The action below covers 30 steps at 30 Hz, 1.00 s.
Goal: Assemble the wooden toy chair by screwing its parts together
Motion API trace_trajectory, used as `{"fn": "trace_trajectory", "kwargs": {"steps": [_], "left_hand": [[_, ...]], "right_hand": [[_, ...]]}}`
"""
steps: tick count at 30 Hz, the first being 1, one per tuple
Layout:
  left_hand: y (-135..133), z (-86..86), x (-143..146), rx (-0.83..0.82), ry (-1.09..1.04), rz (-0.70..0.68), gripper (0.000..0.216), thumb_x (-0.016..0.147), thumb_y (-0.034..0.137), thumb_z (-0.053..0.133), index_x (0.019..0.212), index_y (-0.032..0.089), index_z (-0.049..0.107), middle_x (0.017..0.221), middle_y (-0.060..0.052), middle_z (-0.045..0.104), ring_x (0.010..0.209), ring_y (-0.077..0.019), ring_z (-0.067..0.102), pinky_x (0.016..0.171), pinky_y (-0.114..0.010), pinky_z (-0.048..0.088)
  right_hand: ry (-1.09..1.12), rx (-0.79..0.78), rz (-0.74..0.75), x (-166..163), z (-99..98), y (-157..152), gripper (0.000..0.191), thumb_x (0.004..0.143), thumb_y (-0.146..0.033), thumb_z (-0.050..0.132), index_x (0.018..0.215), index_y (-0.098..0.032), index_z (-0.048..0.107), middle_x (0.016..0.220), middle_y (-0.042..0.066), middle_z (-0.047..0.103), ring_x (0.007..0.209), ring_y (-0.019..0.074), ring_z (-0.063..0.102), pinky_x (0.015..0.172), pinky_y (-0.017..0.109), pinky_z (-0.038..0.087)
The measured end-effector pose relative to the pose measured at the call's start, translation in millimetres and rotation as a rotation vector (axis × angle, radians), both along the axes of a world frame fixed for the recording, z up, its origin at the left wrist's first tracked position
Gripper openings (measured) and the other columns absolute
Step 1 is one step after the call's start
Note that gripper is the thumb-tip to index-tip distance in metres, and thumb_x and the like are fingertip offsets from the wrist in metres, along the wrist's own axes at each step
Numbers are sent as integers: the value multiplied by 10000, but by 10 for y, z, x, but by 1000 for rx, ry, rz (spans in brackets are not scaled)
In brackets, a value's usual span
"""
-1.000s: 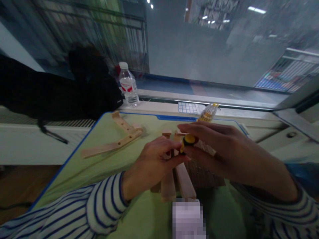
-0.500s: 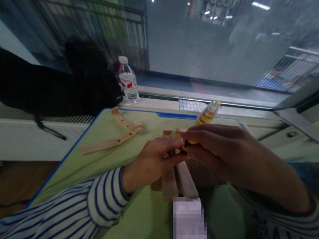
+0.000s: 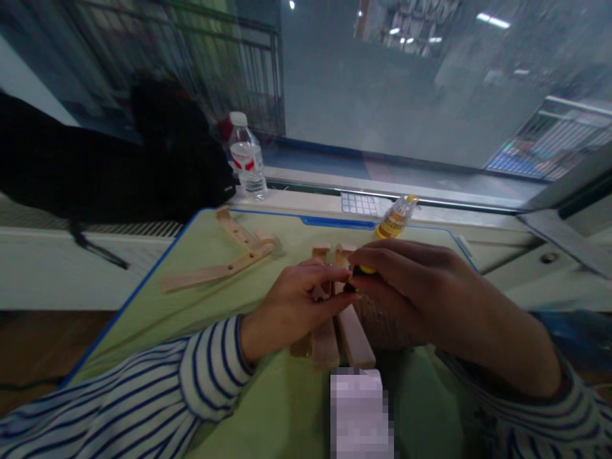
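My right hand [image 3: 425, 290] is closed around a small yellow-and-black tool [image 3: 364, 270], mostly hidden by the fingers; its exact kind does not show. From the other side, the thumb and forefinger of my left hand [image 3: 284, 303] pinch at the tool's black end. Beneath both hands, two pale wooden pieces lie side by side, a left strip [image 3: 326, 347] and a right strip [image 3: 357, 341], with raised ends away from me. They rest on something brown, partly covered by my hands. Further left, a joined V-shaped wooden piece [image 3: 239, 261] with holes lies apart from the hands.
The green table [image 3: 258, 395] has a blue edge. On the sill beyond stand a water bottle [image 3: 248, 162] and a small yellow-labelled bottle [image 3: 396, 218], with a black bag [image 3: 109, 172] at left. A blurred-out pale object [image 3: 361, 414] lies close to me.
Both hands keep their grip at the yellow-and-black tool, with only slight shifts of the fingers. The view has moved a little; the wooden pieces look otherwise the same.
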<state>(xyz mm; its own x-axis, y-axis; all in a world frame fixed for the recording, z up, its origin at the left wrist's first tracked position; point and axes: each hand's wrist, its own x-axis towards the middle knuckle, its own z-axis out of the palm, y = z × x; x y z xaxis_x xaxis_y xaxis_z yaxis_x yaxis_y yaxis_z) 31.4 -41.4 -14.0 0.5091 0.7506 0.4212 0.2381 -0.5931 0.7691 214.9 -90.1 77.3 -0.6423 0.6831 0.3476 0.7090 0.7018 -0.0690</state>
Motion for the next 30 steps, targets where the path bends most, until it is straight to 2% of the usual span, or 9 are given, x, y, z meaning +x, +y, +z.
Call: {"fn": "trace_trajectory", "kwargs": {"steps": [9,13,16,21,30], "left_hand": [[27,-86,-11,-20,-8,-10,223,808,345,665,999,237,706,769,8,654,697,-120,580,642,-241,444],[11,-50,2,-29,-30,-1,207,794,313,681,969,207,714,759,6,654,661,-109,563,625,-234,440],[-4,-6,15,-42,-41,-11,183,781,264,696,950,197,714,756,11,658,643,-98,543,614,-223,435],[1,-2,6,-61,-27,-33,189,789,237,689,974,206,711,761,12,663,669,-104,556,626,-226,436],[35,-27,-16,-97,7,-85,211,825,314,652,990,195,707,752,-3,664,701,-128,575,650,-255,453]], "right_hand": [[126,-51,39,8,-19,53,259,916,-250,531,1139,-130,587,1060,54,684,941,140,633,825,240,484],[121,-58,51,31,-5,49,315,917,-228,521,1210,-121,560,1165,61,660,1018,141,617,873,233,469],[86,-36,49,50,-9,44,313,918,-200,511,1213,-118,576,1168,58,666,1021,144,621,903,239,461],[76,-18,30,46,-19,37,320,897,-167,539,1209,-109,581,1148,59,677,996,146,633,871,230,475],[37,-11,-1,34,-27,37,318,887,-180,557,1202,-140,572,1114,56,688,929,175,657,783,272,508]]}}
